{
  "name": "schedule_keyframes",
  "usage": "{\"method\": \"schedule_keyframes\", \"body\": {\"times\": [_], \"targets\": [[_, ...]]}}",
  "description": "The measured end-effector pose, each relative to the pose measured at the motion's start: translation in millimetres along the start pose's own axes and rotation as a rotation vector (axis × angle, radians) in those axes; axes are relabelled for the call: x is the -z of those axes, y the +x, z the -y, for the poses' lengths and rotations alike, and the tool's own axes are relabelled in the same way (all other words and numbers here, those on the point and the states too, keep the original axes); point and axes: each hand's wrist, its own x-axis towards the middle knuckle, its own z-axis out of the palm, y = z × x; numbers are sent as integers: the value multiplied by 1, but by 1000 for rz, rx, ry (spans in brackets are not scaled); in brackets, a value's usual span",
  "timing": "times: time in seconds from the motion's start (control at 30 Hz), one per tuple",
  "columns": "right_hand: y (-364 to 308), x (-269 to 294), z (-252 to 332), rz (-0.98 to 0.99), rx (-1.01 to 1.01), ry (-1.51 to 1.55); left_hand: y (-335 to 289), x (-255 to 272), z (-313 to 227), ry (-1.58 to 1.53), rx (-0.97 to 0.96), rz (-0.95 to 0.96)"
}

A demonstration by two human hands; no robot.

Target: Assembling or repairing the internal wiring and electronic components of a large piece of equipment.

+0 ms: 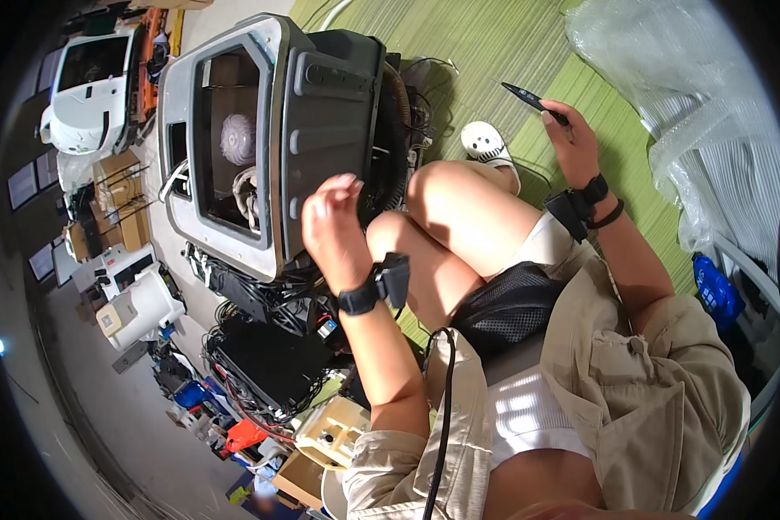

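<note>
My right hand point(574, 143) is closed around a slim black pen-shaped tool point(529, 95) with a thin pointed tip. The tool points up and to the left, above the green carpet. Raised beside a large grey machine housing point(325, 130), my left hand point(334, 230) has loosely bent fingers, and nothing shows in it. Sunlight washes out part of those fingers. Through the framed opening in the housing I see a ribbed pale round part point(238, 139) and bundled light cables point(247, 198). Both wrists wear black straps with small boxes.
Black cables point(264, 299) and a dark flat box point(269, 360) lie below the housing. Bubble wrap point(693, 113) covers the right side. A cream-coloured case point(334, 429) stands by my left elbow. A white machine point(143, 303) and cardboard boxes point(126, 195) are farther left.
</note>
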Motion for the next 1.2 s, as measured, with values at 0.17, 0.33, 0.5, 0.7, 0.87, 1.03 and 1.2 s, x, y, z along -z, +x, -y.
{"method": "schedule_keyframes", "body": {"times": [0.17,0.33,0.5,0.7,0.87,1.03,1.2], "targets": [[-18,13,-14,4,-44,84,-63,43,-41,243,-195,-9],[-32,20,-31,-29,-75,229,-129,79,-48,291,-163,-139],[-38,26,-22,-49,-23,270,-186,101,-42,310,-129,-298],[-40,28,3,6,-155,210,-230,124,-35,347,-150,-380],[-45,24,17,49,-111,169,-255,135,-25,368,-181,-349],[-48,18,20,81,-96,133,-286,144,-18,391,-141,-342],[-49,9,25,133,-65,182,-308,149,-11,281,-151,-466]]}}
